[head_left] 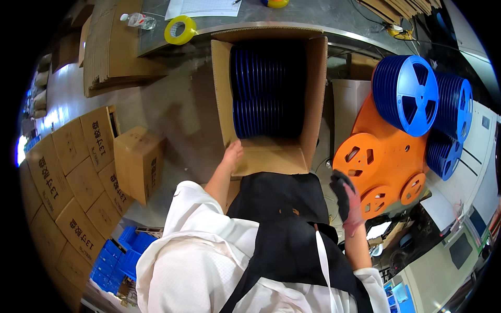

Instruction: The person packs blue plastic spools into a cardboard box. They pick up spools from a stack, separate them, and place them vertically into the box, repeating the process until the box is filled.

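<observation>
Your bare left hand (232, 154) rests flat on the near flap of the open brown cardboard box (313, 99) packed with upright blue plastic reels (261, 88) (likely heavy). Your gloved right hand (345, 201) hangs empty. Grip under the corners; flaps bend.

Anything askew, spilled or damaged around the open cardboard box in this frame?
Nothing stands out. The open brown cardboard box holds a tidy row of blue plastic reels standing on edge. The bare left hand rests on its lower left corner; the gloved right hand hangs beside orange reels.
</observation>
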The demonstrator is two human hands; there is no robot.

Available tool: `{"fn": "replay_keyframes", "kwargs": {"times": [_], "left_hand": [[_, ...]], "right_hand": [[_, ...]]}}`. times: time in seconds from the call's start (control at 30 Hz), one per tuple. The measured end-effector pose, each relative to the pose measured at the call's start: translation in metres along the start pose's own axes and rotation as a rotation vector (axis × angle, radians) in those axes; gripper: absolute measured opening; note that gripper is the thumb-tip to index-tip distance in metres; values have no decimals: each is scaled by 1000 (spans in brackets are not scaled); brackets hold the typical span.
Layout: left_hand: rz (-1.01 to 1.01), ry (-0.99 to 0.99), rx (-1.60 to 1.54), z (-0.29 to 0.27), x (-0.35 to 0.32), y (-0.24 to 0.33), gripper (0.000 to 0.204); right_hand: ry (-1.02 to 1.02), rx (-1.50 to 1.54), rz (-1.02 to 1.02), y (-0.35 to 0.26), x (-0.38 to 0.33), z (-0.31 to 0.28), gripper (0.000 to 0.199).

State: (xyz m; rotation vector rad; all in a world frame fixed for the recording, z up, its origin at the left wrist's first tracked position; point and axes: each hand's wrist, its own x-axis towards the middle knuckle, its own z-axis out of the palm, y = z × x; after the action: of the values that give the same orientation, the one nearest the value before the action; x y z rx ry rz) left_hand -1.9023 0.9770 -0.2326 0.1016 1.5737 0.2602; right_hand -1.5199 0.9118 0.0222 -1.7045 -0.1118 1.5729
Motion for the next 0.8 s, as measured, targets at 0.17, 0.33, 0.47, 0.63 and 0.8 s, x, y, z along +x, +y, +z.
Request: {"fn": "replay_keyframes", "kwargs": {"times": [0.17,0.33,0.47,0.63,0.8], "left_hand": [[21,38,-42,-3,-53,-52,57],[99,219,-136,25,-117,-97,53],[55,113,-109,45,-121,-169,48],[46,129,-95,91,-123,-208,46],[171,92,0,111,-111,-210,44]], "right_hand": [[97,68,-163,-65,61,-42,46],[581,-1243,-1049,-124,173,-120,82],[511,-1533,-794,-147,235,-144,99],[304,-1566,-296,-171,265,-143,95],[11,-1368,-104,-160,350,-198,72]]}}
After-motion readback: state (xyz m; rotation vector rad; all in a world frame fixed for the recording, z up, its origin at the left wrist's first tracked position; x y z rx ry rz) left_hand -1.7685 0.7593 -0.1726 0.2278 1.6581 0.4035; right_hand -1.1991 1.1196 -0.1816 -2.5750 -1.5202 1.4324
